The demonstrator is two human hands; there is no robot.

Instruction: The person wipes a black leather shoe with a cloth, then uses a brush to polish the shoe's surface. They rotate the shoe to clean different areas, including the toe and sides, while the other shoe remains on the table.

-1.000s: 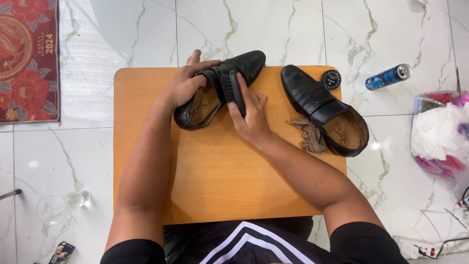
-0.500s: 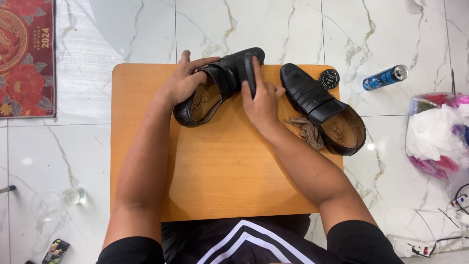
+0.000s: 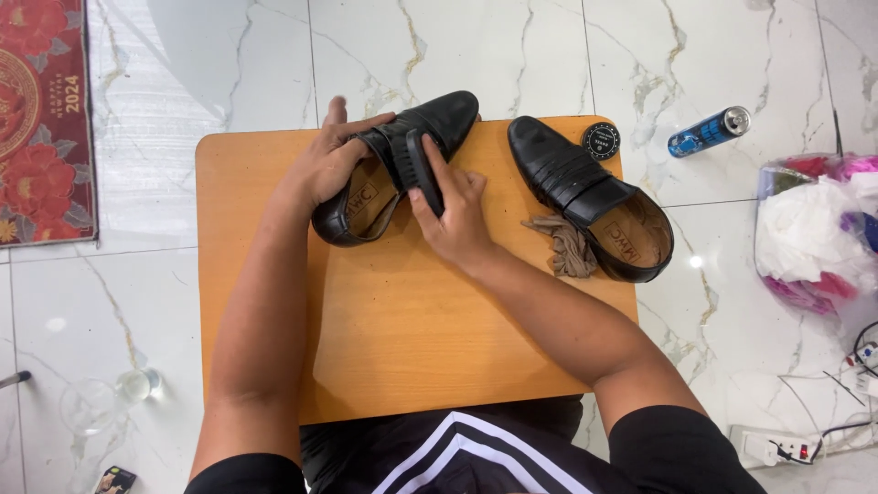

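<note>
Left hand (image 3: pixel 334 160) grips shoe (image 3: pixel 402 165), toe toward surface's (image 3: pixel 393 329) far edge; right hand (image 3: pixel 453 215) fingers pinch brush (image 3: pixel 422 169) against it.

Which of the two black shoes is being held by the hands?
The left shoe: the left hand grips it and the right hand presses a brush on it. The other shoe lies untouched.

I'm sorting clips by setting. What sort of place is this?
Probably a home floor, not a workshop: a low wooden table on marble tiles, a red rug beside it, and a power strip and plastic bag lying about.
</note>
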